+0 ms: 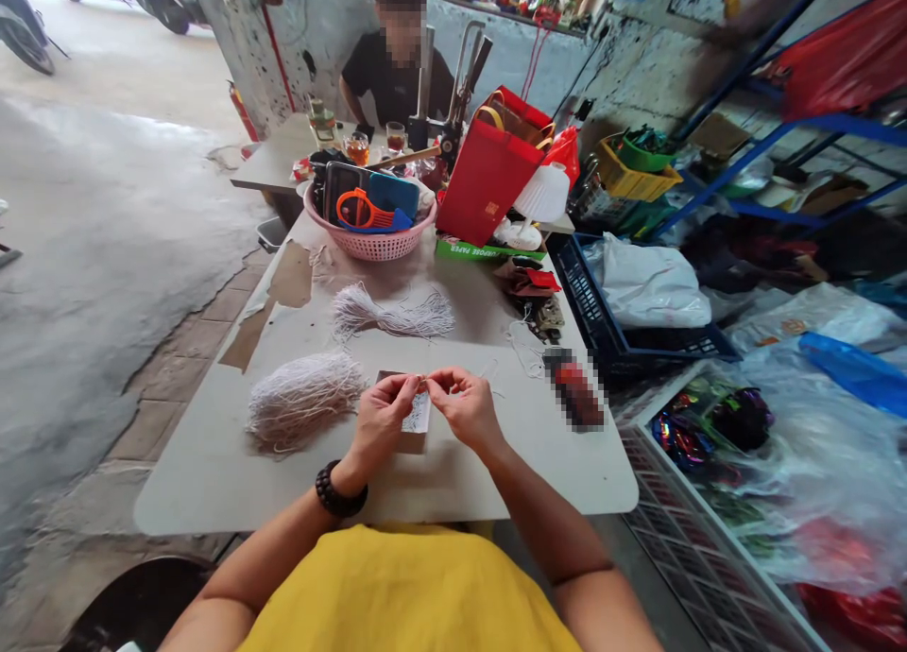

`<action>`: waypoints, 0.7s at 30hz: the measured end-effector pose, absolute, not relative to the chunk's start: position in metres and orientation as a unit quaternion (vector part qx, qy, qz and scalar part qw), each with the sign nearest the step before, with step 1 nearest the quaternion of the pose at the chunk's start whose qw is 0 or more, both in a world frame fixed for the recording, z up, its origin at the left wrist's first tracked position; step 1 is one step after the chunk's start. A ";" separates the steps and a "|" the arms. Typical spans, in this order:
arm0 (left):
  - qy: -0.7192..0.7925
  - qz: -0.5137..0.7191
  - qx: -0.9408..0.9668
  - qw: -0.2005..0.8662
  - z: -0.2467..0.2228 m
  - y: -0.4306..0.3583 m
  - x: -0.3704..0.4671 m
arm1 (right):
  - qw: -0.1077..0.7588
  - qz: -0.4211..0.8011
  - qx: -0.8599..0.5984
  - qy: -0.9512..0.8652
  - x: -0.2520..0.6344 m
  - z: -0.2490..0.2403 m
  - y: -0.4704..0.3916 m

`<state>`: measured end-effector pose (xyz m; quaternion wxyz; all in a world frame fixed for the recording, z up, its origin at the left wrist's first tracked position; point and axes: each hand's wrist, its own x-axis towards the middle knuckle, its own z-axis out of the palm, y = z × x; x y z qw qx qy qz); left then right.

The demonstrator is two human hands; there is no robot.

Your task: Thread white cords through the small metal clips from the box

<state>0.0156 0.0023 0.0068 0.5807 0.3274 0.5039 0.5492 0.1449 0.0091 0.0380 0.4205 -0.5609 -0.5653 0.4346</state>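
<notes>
My left hand [386, 414] and my right hand [464, 408] meet fingertip to fingertip over a small open box [411, 441]. Both are closed in a pinch, and whatever lies between the fingertips is too small to make out. Small pale pieces show inside the box, partly covered by my hands. To the left of my left hand lies a thick bundle of white strings [304, 402]. A second white string bundle [393, 312] rests farther back on the table [496, 487]. Thin loose strings lie right of my right hand.
Behind the bundles stand a pink basket [375, 246] of assorted items, a red bag [488, 175] and a white lamp [544, 194]. A blurred item [575, 389] lies at the right. Crates flank the table's right side. A person [401, 71] sits beyond.
</notes>
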 end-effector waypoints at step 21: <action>0.550 0.514 0.558 0.348 0.002 0.002 0.006 | 0.295 0.090 -0.563 -0.767 0.144 0.037 0.015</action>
